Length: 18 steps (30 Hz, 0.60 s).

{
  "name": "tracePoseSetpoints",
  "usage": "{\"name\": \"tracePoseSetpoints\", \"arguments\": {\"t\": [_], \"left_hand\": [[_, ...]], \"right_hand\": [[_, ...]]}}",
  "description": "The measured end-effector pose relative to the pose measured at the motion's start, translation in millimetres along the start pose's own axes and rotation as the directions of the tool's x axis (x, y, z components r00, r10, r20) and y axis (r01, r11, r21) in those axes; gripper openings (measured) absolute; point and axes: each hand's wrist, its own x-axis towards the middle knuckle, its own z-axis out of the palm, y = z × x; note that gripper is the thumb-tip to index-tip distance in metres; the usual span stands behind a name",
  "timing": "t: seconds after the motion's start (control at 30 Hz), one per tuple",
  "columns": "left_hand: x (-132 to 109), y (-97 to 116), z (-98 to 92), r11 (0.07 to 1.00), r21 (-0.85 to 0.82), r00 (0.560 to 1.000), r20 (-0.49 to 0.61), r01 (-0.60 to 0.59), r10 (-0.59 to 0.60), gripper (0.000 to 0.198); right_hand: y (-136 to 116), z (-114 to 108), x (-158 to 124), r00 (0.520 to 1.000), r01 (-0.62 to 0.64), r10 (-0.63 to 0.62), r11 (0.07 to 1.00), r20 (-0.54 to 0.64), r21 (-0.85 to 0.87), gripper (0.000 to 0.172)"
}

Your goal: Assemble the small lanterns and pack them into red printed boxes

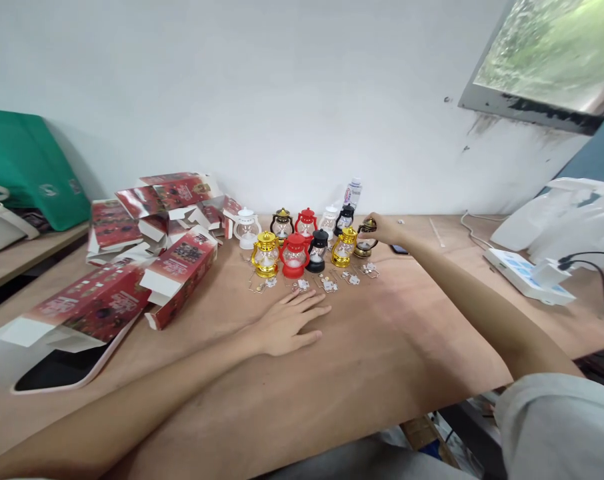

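Observation:
Several small toy lanterns stand in two rows on the wooden table (392, 347): gold (265, 254), red (295, 255), black (318, 251) and gold (344, 247) in front, with white (247, 228), bronze (282, 224), red (307, 222) and others behind. My right hand (385, 230) reaches to the row's right end and grips a bronze lantern (366, 241) by its top. My left hand (287, 323) lies flat, palm down, on the table just in front of the lanterns. Small metal parts (327, 283) lie between my left hand and the lanterns.
Opened red cardboard boxes (152, 240) are piled at the left. A phone (62, 373) lies face up near the left front edge. A green bag (27, 167) stands far left. A white device with a black cable (532, 273) sits at the right. A small bottle (353, 193) stands by the wall.

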Motion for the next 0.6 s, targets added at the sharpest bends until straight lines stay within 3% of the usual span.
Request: {"name": "tracePoseSetpoints", "arguments": {"t": [0.17, 0.27, 0.33, 0.4, 0.5, 0.53, 0.6], "left_hand": [[-0.7, 0.6, -1.4, 1.000, -0.007, 1.000, -0.007, 0.000, 0.000, 0.055], [-0.5, -0.4, -0.6, 1.000, -0.003, 1.000, -0.019, -0.016, 0.016, 0.055], [-0.1, -0.7, -0.4, 1.000, 0.000, 0.999, -0.022, -0.028, 0.028, 0.055], [0.3, -0.6, -0.5, 0.999, -0.005, 0.999, -0.013, -0.032, 0.032, 0.055], [0.7, -0.7, -0.3, 0.999, -0.011, 0.999, 0.029, -0.042, 0.042, 0.057], [0.7, -0.9, 0.1, 0.999, -0.014, 0.998, 0.033, -0.052, 0.052, 0.057], [0.7, -1.6, 0.9, 0.997, -0.020, 0.997, 0.020, -0.074, 0.075, 0.056]], "right_hand": [[-3.4, 8.3, -5.9, 0.999, 0.035, -0.036, 0.999, 0.013, 0.034, 0.040], [4.9, 8.4, -14.4, 0.998, 0.055, -0.057, 0.996, 0.029, 0.075, 0.060], [8.4, 4.2, -21.9, 0.996, 0.087, -0.081, 0.985, -0.044, 0.151, 0.081], [3.7, -2.9, -30.4, 0.965, 0.163, -0.105, 0.958, -0.242, 0.234, 0.089], [-25.3, -14.2, -42.7, 0.831, 0.317, -0.170, 0.927, -0.530, 0.200, 0.067], [-40.3, -16.3, -45.9, 0.810, 0.356, -0.215, 0.920, -0.546, 0.165, 0.059], [-75.3, -15.5, -50.3, 0.795, 0.477, -0.388, 0.875, -0.466, 0.086, 0.050]]}}
